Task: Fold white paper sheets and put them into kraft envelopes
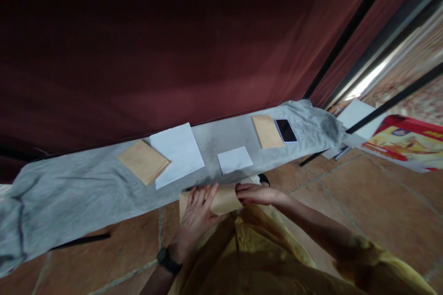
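Handling brown envelope [226, 199] | left fingers [206, 193] spread atop | right fingers [247, 187] at end, grip unclear

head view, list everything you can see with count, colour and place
Grey cloth: 1, grey, lengthwise across the middle
Large paper: at least 1, white, left of centre on cloth
Brown stack: 1, brown, overlapping large paper's left side
Small paper: 1, white, near cloth's front edge
Phone: 1, black screen, right on cloth
Brown packet: 1, brown, left of phone
Brown envelope: 1, brown, lower centre
Backdrop: 1, dark red, behind cloth
Printed box: 1, red and yellow, far right
Floor tiles: several, reddish brown, below
Watch: 1, dark, left wrist
Shirt: 1, mustard, bottom
Left hand: 1, bare, on envelope
Right hand: 1, bare, at envelope's right end
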Available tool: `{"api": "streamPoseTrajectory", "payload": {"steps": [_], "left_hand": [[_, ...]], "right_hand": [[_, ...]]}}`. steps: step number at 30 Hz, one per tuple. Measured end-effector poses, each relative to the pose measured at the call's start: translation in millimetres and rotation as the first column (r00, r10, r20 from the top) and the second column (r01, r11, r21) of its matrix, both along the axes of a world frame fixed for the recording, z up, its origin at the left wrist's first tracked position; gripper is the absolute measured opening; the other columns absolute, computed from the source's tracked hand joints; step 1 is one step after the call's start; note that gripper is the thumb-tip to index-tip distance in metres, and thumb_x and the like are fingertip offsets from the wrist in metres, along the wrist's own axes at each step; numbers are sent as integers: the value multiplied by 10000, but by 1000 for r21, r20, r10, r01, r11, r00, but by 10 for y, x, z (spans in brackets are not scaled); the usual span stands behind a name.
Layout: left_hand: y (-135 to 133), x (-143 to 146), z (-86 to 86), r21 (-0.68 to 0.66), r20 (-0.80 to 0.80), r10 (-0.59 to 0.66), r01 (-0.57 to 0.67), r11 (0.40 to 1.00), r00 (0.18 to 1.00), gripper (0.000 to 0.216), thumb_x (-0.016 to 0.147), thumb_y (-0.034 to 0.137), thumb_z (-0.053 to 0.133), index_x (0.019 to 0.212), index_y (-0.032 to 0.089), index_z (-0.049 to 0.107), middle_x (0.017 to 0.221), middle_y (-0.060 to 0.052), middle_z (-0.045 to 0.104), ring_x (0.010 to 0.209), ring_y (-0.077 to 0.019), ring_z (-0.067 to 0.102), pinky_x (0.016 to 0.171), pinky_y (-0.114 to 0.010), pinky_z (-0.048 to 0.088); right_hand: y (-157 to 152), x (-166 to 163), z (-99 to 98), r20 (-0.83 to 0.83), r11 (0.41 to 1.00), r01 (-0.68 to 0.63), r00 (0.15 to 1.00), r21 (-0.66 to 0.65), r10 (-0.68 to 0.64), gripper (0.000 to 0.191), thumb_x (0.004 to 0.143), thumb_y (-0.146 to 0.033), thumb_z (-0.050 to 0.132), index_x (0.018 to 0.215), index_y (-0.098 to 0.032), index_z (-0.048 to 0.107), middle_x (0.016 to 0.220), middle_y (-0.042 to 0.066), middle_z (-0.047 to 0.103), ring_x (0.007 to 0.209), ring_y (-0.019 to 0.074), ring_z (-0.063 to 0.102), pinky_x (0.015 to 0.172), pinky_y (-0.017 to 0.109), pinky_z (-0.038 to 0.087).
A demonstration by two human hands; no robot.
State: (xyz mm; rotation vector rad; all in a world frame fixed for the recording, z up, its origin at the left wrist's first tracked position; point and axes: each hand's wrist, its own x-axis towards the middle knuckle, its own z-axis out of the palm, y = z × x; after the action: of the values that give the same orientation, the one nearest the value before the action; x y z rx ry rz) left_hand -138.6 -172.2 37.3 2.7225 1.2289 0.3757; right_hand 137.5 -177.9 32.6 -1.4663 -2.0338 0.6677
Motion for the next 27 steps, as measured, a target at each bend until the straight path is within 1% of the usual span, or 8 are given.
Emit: {"api": "streamPoseTrajectory", "payload": {"steps": [3,5,7,9,14,19,23,27], "left_hand": [[45,-159,-92,77,-1,220,-219,973,976,965,825,516,678,1592,189,192,1253,-151,591,1194,-352,554,1094,-531,386],[20,-204,-166,104,16,353,-353,930,935,1007,832,545,653,1598,142,138,1238,-175,580,1160,-370,553,1047,-537,416],[-34,-193,-228,110,41,434,-436,893,900,1053,829,568,640,1599,114,84,1257,-194,561,1146,-376,549,1010,-525,440],[-94,-144,-267,106,59,456,-460,882,888,1079,818,573,648,1598,116,60,1283,-198,544,1155,-373,544,1000,-510,446],[-178,-28,-283,89,57,432,-436,896,900,1079,785,484,720,1588,133,91,1323,-200,530,1242,-375,503,1088,-552,366],[-199,-10,-282,49,67,428,-431,901,901,1065,755,430,761,1575,127,153,1327,-202,546,1249,-366,503,1082,-539,373],[-190,-27,-308,25,104,436,-441,897,894,1068,734,435,774,1572,138,183,1311,-185,560,1223,-354,524,1064,-530,395],[-178,-65,-325,13,131,458,-464,886,879,1077,743,474,766,1576,149,167,1341,-194,538,1244,-364,509,1067,-534,384]], "right_hand": [[298,259,-17,-23,990,44,999,-134,-48,333,1038,-375,433,1161,-222,702,993,17,748,817,139,696,754,255,544],[531,386,-28,104,909,372,928,-187,-359,311,1018,-330,448,1149,-202,700,984,36,750,828,150,700,769,252,535],[735,445,-55,183,847,505,860,-168,-477,313,997,-303,479,1198,-150,663,1085,117,725,938,197,694,845,296,522],[878,430,-102,248,805,571,813,-163,-527,326,965,-329,550,1193,-117,646,1149,186,687,1025,252,673,886,334,506],[1009,250,-224,363,750,637,752,-181,-551,464,857,-333,722,1218,-75,586,1216,261,636,1132,342,626,924,391,481],[1037,207,-264,390,722,663,729,-197,-563,510,853,-385,736,1208,-59,569,1132,260,672,1104,362,644,931,407,471],[989,230,-294,363,733,652,742,-193,-564,427,863,-396,704,1145,-89,608,1130,240,667,1124,345,623,945,394,468],[859,256,-297,4,782,580,804,-228,-595,221,882,-345,613,1006,-162,626,992,133,673,968,271,644,855,370,514]]}}
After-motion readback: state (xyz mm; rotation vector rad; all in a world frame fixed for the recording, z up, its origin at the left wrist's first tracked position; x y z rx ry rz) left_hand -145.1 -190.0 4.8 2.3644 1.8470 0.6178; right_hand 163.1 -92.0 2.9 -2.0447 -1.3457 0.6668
